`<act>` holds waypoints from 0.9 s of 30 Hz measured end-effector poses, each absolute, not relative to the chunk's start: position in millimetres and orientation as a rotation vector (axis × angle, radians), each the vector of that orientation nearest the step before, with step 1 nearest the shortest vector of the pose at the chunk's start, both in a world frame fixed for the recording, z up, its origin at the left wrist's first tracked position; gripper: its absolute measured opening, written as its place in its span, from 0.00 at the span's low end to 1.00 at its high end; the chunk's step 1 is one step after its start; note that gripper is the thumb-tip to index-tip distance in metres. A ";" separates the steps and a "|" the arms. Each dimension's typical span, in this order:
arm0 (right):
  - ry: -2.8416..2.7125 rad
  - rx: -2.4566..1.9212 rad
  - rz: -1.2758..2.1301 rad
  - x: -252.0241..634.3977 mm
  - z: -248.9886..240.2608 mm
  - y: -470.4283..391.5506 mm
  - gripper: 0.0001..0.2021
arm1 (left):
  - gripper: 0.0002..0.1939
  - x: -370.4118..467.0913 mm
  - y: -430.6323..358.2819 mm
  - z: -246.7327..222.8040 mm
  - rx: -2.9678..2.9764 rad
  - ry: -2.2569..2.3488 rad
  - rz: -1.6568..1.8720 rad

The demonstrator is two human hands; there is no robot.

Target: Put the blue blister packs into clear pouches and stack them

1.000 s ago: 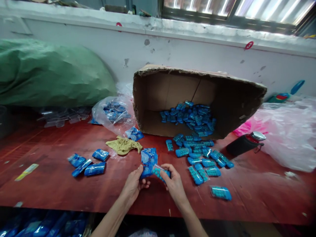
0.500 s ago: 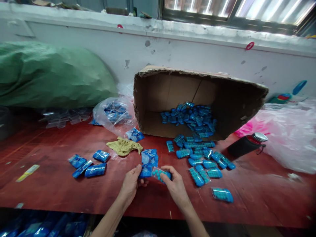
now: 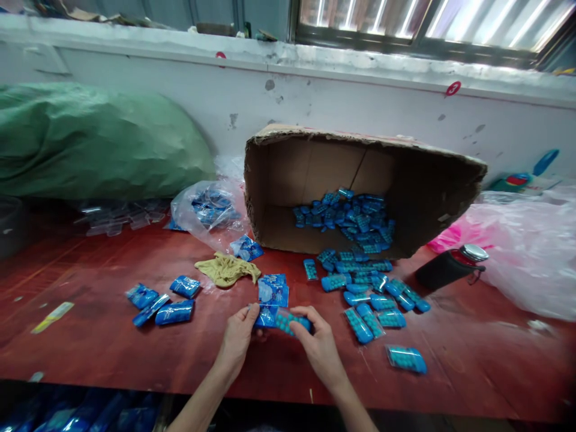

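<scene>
Between thumb and fingers, my left hand (image 3: 237,337) pinches a blue printed packet (image 3: 266,317). My right hand (image 3: 320,341) grips a small clear pack of blue-green balls (image 3: 284,321) with a blue end. The pack's clear end meets the packet's right edge; whether it is inside cannot be told. Just beyond my hands lie flat blue printed packets (image 3: 273,288). More ball packs (image 3: 357,324) are scattered to the right of my right hand. Several filled-looking blue packets (image 3: 174,312) rest to the left.
A cardboard box (image 3: 310,240) on its side holds a heap of ball packs. Near it are a yellow-green cloth (image 3: 226,269), a clear bag of blue packets (image 3: 207,210), a black bottle (image 3: 445,267), a yellow cutter (image 3: 53,317) and a large green sack (image 3: 103,144).
The ball pack in my right hand has moved slightly left, closer against the blue packet. My left hand keeps its pinch. The view has shifted very slightly.
</scene>
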State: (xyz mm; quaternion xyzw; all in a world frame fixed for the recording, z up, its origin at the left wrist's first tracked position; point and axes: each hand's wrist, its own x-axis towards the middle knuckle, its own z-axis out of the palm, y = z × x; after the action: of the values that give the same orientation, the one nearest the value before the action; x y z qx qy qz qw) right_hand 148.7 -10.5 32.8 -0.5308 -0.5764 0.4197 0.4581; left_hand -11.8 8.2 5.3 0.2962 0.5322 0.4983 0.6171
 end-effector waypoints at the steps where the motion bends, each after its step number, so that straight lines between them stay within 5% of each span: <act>1: -1.337 -1.319 1.109 148.8 29.6 -9.1 0.08 | 0.18 -11.6 7.9 5.4 0.686 1.225 1.156; 27: -1.289 -1.298 1.106 138.2 25.9 -13.6 0.06 | 0.12 -5.5 9.1 11.1 0.619 1.135 1.189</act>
State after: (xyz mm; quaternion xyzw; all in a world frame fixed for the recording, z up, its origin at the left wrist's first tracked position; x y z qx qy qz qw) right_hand 138.2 -13.6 25.9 -0.5323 -0.5287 0.4534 0.4812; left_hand -5.5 9.1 11.1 0.2714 0.4974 0.5209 0.6384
